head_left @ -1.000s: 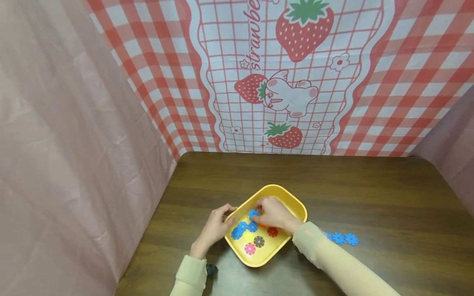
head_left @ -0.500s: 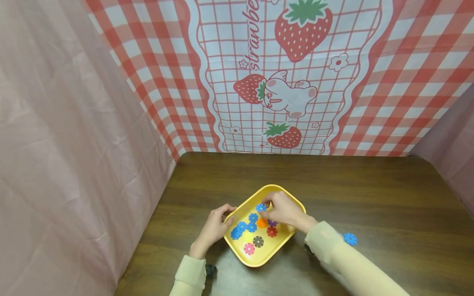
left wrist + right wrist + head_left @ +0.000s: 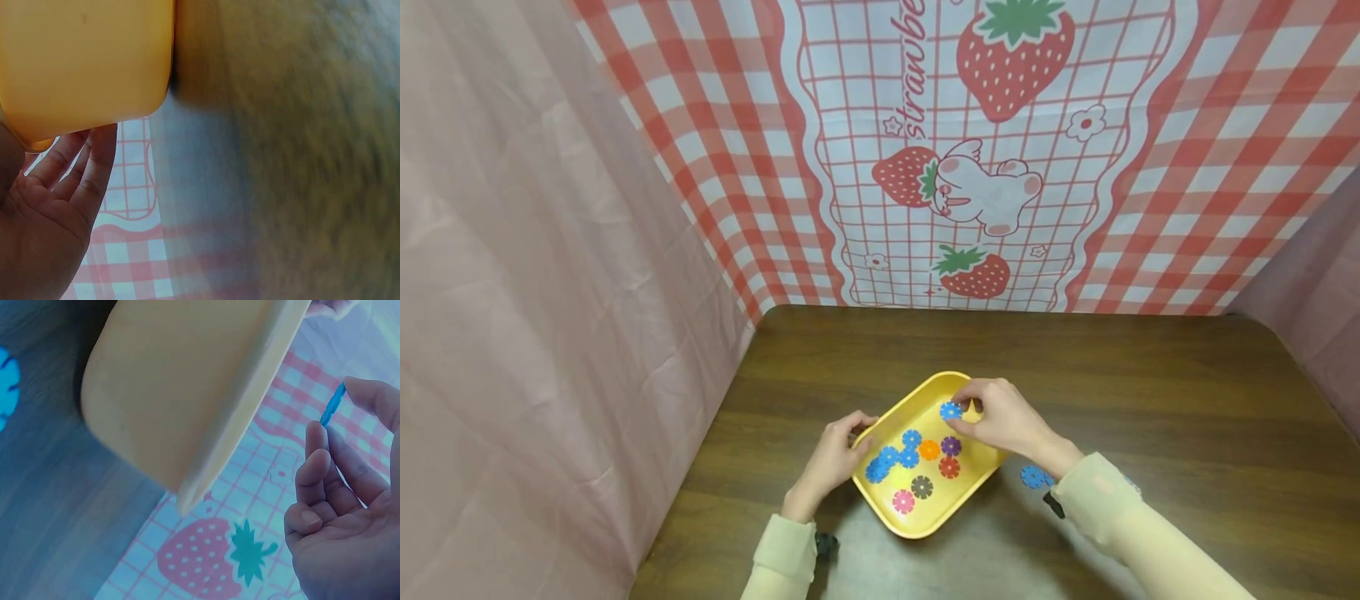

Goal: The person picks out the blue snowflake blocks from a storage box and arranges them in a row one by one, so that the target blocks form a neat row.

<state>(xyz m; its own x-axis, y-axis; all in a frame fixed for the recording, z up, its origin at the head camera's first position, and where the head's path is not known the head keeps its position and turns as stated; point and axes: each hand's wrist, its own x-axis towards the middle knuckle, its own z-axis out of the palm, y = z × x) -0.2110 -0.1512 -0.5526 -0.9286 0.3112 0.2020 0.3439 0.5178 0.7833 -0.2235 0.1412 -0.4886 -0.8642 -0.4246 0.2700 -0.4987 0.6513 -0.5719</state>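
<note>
My left hand (image 3: 831,458) holds the yellow tray (image 3: 936,508) at its left rim, thumb over the edge and fingers outside. In the left wrist view, the fingers of the left hand (image 3: 56,206) lie behind the tray wall. Between thumb and fingertips my right hand (image 3: 1007,423) pinches a blue notched disc (image 3: 951,411) above the tray's far part; the right wrist view shows this disc (image 3: 332,406) edge-on. Inside the tray lie several blue discs (image 3: 912,438), an orange disc (image 3: 929,450), a purple disc (image 3: 951,447), a red disc (image 3: 950,467), a dark disc (image 3: 922,487) and a pink disc (image 3: 903,501).
Blue discs (image 3: 1032,476) lie on the brown wooden table (image 3: 1187,400) right of the tray, partly hidden by the right wrist. A checked strawberry cloth (image 3: 985,167) hangs at the back, a pale pink curtain (image 3: 550,292) at the left.
My right hand has moved right across the tray, pinching a blue disc. Orange and purple discs it covered now show. Its sleeve covers different table discs. The left hand stays at the rim.
</note>
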